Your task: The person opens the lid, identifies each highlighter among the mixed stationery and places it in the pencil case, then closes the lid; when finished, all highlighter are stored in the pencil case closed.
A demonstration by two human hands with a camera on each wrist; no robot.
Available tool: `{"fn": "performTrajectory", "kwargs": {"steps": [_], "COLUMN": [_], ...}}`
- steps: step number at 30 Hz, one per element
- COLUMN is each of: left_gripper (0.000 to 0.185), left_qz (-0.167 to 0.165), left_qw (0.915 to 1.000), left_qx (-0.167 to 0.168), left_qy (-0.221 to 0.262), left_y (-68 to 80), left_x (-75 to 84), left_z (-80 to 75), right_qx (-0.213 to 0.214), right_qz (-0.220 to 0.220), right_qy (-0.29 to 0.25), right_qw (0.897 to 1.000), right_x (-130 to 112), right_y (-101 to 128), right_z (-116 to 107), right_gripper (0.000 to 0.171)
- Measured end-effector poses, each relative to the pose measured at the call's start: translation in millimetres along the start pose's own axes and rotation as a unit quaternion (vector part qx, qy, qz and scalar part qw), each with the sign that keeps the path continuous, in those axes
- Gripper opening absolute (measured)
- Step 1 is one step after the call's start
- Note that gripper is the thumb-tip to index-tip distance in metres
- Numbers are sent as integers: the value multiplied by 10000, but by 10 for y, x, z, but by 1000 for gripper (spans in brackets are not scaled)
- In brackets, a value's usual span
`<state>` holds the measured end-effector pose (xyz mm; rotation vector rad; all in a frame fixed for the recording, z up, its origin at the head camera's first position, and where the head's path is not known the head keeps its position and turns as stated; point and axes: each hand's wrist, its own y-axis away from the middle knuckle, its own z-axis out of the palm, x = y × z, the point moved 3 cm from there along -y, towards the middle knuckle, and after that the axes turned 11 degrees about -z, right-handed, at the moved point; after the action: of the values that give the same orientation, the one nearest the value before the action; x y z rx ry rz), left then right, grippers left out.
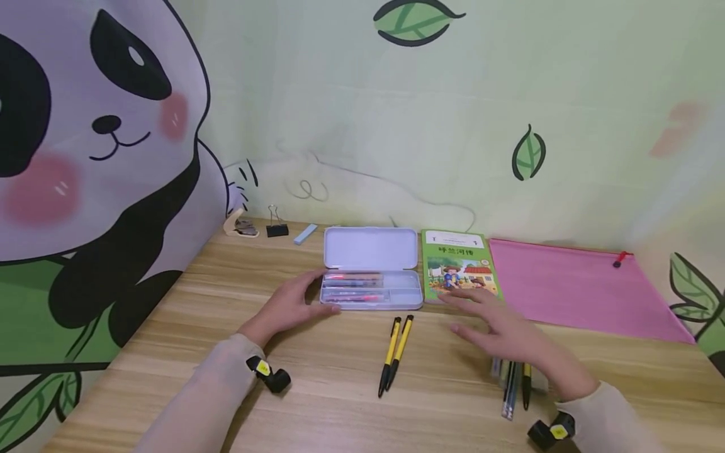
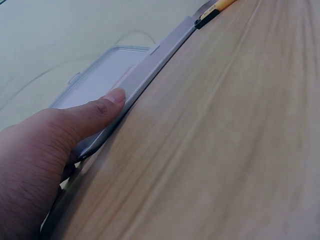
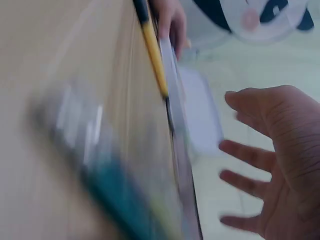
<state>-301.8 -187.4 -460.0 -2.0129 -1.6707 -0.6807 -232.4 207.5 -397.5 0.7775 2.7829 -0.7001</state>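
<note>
Pencil case point(image 1: 370, 277) against left hand point(image 1: 289, 307), seemingly touching.

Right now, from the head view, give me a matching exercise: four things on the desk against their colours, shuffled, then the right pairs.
Things:
1. pencil case
2. book
3. zip pouch
4. two pens lying in front of the case

Colours:
A. pink
B. yellow and black
C. pale lilac, lid open
D. green cover

Pairs: 1-C, 2-D, 3-A, 4-B
</note>
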Motion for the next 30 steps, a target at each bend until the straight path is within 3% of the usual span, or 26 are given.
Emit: {"fn": "performTrajectory", "kwargs": {"steps": [6,10,18,25,30], "left_gripper": [99,99,100,101,101], "left_qz": [4,33,33,-28,-14], "left_qw": [10000,10000,9999,10000,10000], "left_qx": [89,68,96,39,54], "left_qy": [5,33,-17,-21,-39], "left_y": [-8,-9,-22,-25,-26], "left_x": [-11,-20,-23,-23,-26], "left_z": [-33,-20,5,19,21], "right_qx": [117,225,430,651,627], "right_qz": [573,518,229,-3,141], "right_qy": [-414,-452,-72,-214,-336], "right_qw": [9974,9974,9988,9976,9974], "right_x": [358,513,654,673,675], "right_y": [429,575,681,682,682], "right_z": [-188,-176,-31,40,58], "right_gripper": [28,28,42,33,29]}}
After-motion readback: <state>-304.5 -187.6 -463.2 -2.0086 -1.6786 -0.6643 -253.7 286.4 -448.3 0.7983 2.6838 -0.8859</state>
